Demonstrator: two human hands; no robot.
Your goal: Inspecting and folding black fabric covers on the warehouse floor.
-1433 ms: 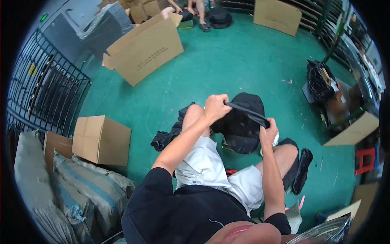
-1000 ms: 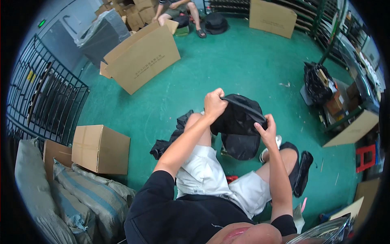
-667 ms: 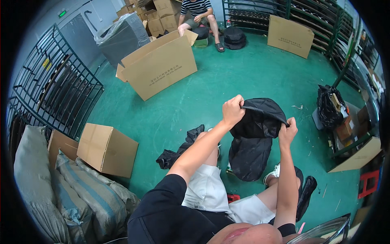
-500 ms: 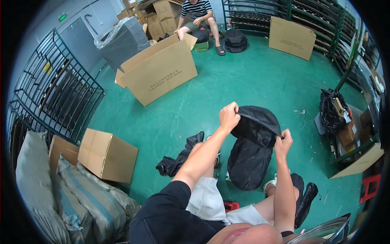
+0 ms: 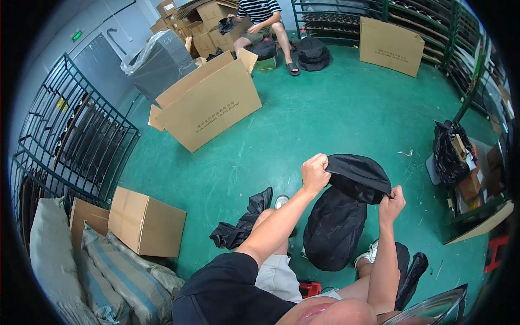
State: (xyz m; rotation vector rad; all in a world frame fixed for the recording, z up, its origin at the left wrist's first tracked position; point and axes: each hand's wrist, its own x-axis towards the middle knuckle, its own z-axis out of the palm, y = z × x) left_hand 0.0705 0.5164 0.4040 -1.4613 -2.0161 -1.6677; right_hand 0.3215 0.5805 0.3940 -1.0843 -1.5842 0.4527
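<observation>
A black fabric cover (image 5: 358, 176), rounded in shape, is stretched between my two hands. My left hand (image 5: 316, 172) is closed on its left edge, while my right hand (image 5: 392, 208) pinches the right edge. Under it, between my legs, stands a rounded black fabric bundle (image 5: 335, 232). Whether the held cover and the bundle are joined is hidden where they overlap. Crumpled black fabric (image 5: 238, 226) lies by my left leg, and more dark fabric pieces (image 5: 413, 279) lie beside my right leg.
A large open carton (image 5: 216, 111) stands ahead on the green floor, near a seated person (image 5: 260, 21) holding something black. A closed carton (image 5: 146, 222) and stuffed woven sacks (image 5: 130, 276) are at left. Metal racks (image 5: 76, 116) line the sides; a black plastic bag (image 5: 450, 151) is at right.
Both hands, still gripping the cover, have shifted slightly right and lower in the picture. The cover is pulled wider and flatter. The seated person has raised a black item in one hand.
</observation>
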